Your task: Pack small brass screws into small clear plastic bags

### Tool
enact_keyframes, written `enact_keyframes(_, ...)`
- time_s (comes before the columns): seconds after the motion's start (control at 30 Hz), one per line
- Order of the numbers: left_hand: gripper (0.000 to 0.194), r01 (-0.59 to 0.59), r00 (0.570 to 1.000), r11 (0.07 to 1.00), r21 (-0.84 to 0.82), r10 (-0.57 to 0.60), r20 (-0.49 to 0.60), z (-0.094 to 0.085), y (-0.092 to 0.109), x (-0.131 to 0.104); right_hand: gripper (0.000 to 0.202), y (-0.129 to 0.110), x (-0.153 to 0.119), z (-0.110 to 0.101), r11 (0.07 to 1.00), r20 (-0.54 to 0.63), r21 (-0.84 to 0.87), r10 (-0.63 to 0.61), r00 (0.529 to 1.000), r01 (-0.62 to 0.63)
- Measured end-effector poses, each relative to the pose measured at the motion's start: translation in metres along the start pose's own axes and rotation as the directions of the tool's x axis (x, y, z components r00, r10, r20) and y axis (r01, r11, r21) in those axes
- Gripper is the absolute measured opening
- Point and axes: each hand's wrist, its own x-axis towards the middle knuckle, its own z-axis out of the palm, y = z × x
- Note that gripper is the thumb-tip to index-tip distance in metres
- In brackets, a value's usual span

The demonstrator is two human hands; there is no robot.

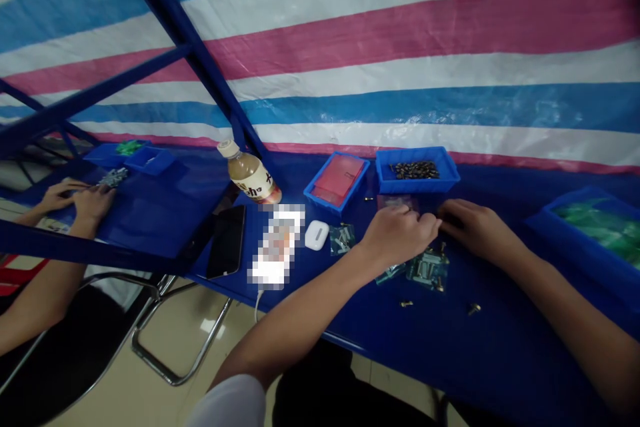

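Note:
My left hand (400,233) is closed, fingers curled, above the middle of the blue table. Close to its right is my right hand (473,227), also with bent, closed fingers. Their fingertips nearly meet, and anything pinched there is hidden. A reddish flat plastic packet (400,201) shows just behind my left hand. Below the hands lies a clear bag of small metal parts (427,271), with another bag (390,274) partly under my left wrist. A third small bag (343,239) is further left. Loose brass-coloured screws (406,303) lie nearer the front edge, one screw (474,308) to the right.
A blue bin of dark screws (417,170) and a blue bin with reddish bags (339,180) stand behind. A bin with green bags (600,227) is at right. Left are a bottle (253,177), a phone (227,240) and a white case (317,235). A co-worker's hands (90,199) are far left.

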Motion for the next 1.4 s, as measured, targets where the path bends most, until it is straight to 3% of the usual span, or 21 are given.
enact_keyframes(0.3, 0.035, -0.041, 0.998, 0.999, -0.017, 0.040, -0.055, 0.003, 0.000, -0.001, 0.032, -0.008, 0.000, -0.005, 0.997, -0.212, 0.000, 0.074, 0.974, -0.076)
enact_keyframes(0.37, 0.033, -0.024, 0.999, 1.000, -0.007, 0.024, -0.042, 0.003, -0.002, -0.001, 0.031, -0.013, 0.000, -0.006, 0.984, -0.289, 0.077, 0.176, 0.941, -0.160)
enact_keyframes(0.47, 0.030, -0.023, 0.999, 1.000, 0.003, 0.023, -0.029, 0.002, -0.006, -0.001, 0.030, -0.027, 0.000, -0.007, 0.910, -0.365, 0.300, 0.387, 0.847, -0.286)
enact_keyframes(0.53, 0.030, -0.033, 0.999, 0.999, -0.004, 0.033, -0.034, 0.001, -0.006, -0.001, 0.031, -0.040, 0.000, -0.006, 0.848, -0.349, 0.427, 0.474, 0.809, -0.313)
enact_keyframes(0.63, 0.031, -0.045, 0.998, 0.999, -0.022, 0.044, -0.052, 0.002, -0.006, -0.002, 0.032, -0.058, -0.002, -0.003, 0.779, -0.283, 0.532, 0.533, 0.798, -0.332)
enact_keyframes(0.8, 0.031, -0.033, 0.998, 0.999, -0.041, 0.031, -0.049, 0.005, -0.006, -0.004, 0.033, -0.079, -0.006, -0.002, 0.768, -0.307, 0.537, 0.564, 0.766, -0.350)
enact_keyframes(0.97, 0.026, -0.034, 0.998, 0.999, -0.020, 0.033, -0.058, 0.004, -0.008, -0.005, 0.033, -0.077, -0.009, -0.002, 0.814, -0.319, 0.445, 0.534, 0.783, -0.373)
enact_keyframes(1.17, 0.017, -0.031, 0.998, 0.999, 0.028, 0.033, -0.055, 0.002, -0.009, -0.004, 0.024, -0.066, -0.007, -0.008, 0.880, -0.233, 0.336, 0.423, 0.876, -0.336)
enact_keyframes(1.3, 0.019, -0.024, 0.998, 0.999, 0.026, 0.026, -0.054, -0.001, -0.008, -0.004, 0.027, -0.068, -0.004, -0.015, 0.927, -0.176, 0.179, 0.360, 0.916, -0.329)
enact_keyframes(1.4, 0.019, -0.027, 0.999, 0.999, 0.025, 0.028, -0.032, -0.002, -0.007, -0.004, 0.031, -0.066, -0.004, -0.017, 0.931, -0.100, 0.184, 0.336, 0.936, -0.315)
